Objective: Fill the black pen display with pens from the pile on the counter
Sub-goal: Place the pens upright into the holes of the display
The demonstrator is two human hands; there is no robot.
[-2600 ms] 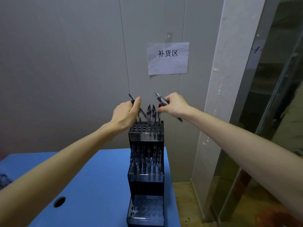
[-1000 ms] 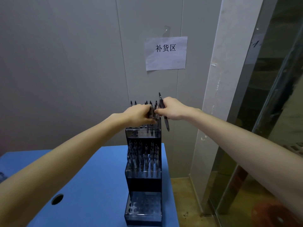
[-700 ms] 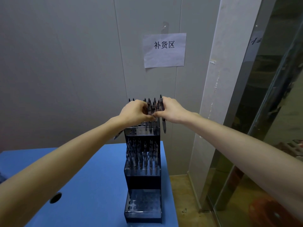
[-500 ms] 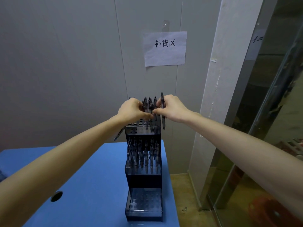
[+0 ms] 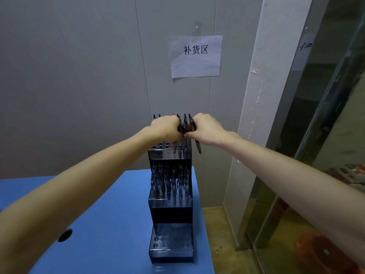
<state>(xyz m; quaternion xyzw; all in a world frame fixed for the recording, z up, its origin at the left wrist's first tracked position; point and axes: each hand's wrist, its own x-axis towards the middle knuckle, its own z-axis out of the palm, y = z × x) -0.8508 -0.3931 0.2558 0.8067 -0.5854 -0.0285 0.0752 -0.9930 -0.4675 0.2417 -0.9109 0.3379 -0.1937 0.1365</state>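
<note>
- The left hand (image 5: 165, 128) is curled over the top tier of the black pen display (image 5: 170, 210), fingers closed on a pen among those already standing there; the pen itself is mostly hidden under the knuckles. The likely slip is the tip missing its hole and skidding on the perforated plate, because the hand blocks the person's own view of it.
- The left forearm stretches long and low over the blue counter (image 5: 102, 224), so a dropped elbow could bump the display's middle tier and rattle the pens in it.
- The display stands at the counter's right edge, tall and narrow. Both hands bearing on its top could tip it toward the floor on that side.
- The right hand (image 5: 206, 128) nearly meets the left above the display and grips a spare pen (image 5: 198, 146) whose tip hangs down outside the display's right wall. Crowded knuckles could knock standing pens askew, or the spare could slide free and fall to the floor.
- The bottom tier looks empty; the pile of pens is not in view.
</note>
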